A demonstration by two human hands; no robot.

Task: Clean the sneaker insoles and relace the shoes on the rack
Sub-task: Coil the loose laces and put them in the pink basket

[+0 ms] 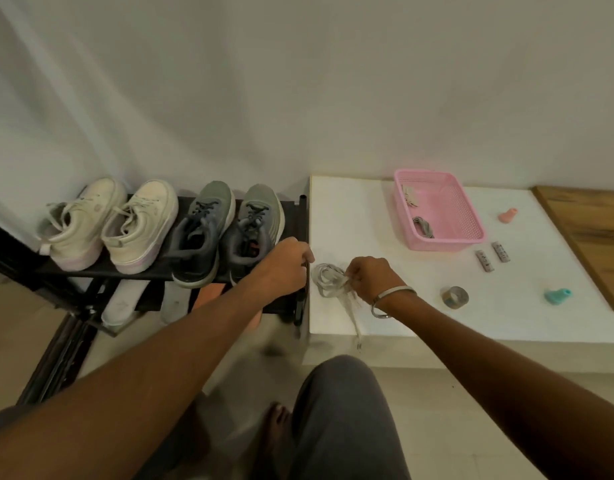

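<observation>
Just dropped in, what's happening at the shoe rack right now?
A person sits by the shoe rack. Their right hand pinches a bundle of pale laces on the white platform, while the left hand grips the rack's corner post. Two white sneakers and two grey sneakers sit laced on the top shelf; insoles lie on the shelf below.

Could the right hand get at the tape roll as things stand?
Probably yes: the tape roll lies in the open on the white surface beside the right hand, nothing between them, though that hand is pinching the laces.
</observation>
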